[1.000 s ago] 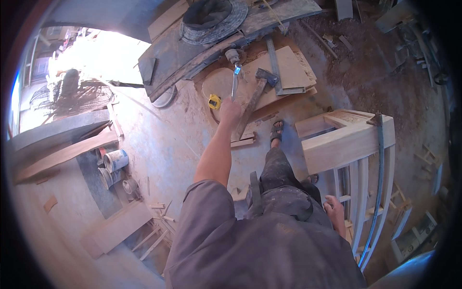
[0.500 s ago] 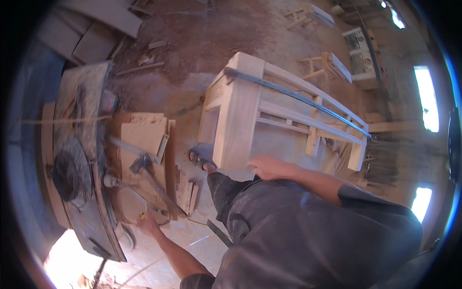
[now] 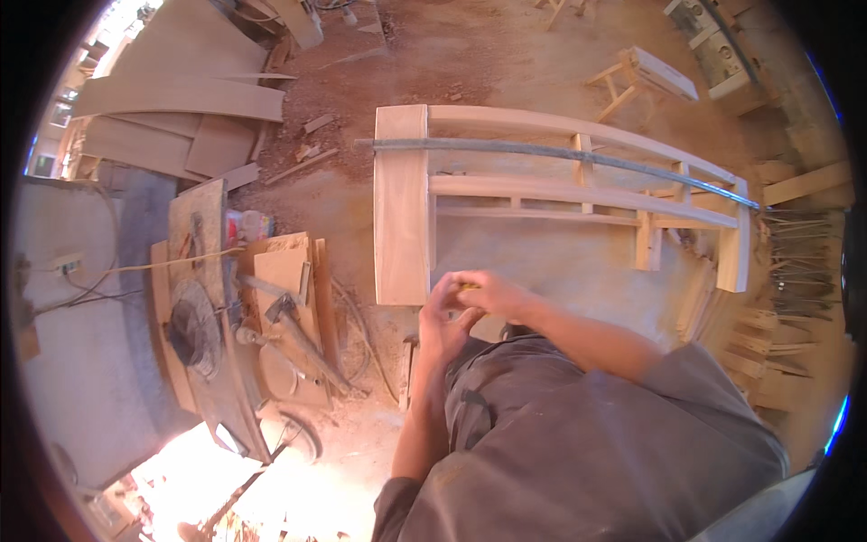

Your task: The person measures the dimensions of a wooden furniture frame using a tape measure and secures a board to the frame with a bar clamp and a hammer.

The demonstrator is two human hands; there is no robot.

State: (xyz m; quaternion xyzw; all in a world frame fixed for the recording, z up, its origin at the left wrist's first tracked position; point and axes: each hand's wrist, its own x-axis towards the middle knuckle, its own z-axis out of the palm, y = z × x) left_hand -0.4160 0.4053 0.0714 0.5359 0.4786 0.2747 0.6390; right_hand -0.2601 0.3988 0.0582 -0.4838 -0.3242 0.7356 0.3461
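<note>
The left hand [image 3: 441,321] and the right hand [image 3: 495,296] meet in front of the person's body, fingertips together, around a small yellow object [image 3: 470,286], of which only a sliver shows. Any lettering on it is hidden by the fingers, and the print on a red-and-white packet [image 3: 248,224], well to the left of the grip and beyond it, is too small to read. With so little yellow in sight, which way the object points and how its long axis lies cannot be told. The right fingers are bent in over it; the left hand points away from the person, its fingers partly bent and thumb apart, and whether it too has hold of the object is unclear. Just beyond the grip stands a pale wooden frame [image 3: 402,203], its broad end panel running away from the hands, its rails reaching out to the right; whether the left fingers touch the panel cannot be told. Beyond the grip, a long metal bar [image 3: 533,147] crosses the frame from left to right. Well to the left of the hands, a hammer-like tool [image 3: 305,332] slants with its handle end nearer the grip, and farther left a brimmed hat [image 3: 194,332] rests on a worn plank table [image 3: 230,411].
</note>
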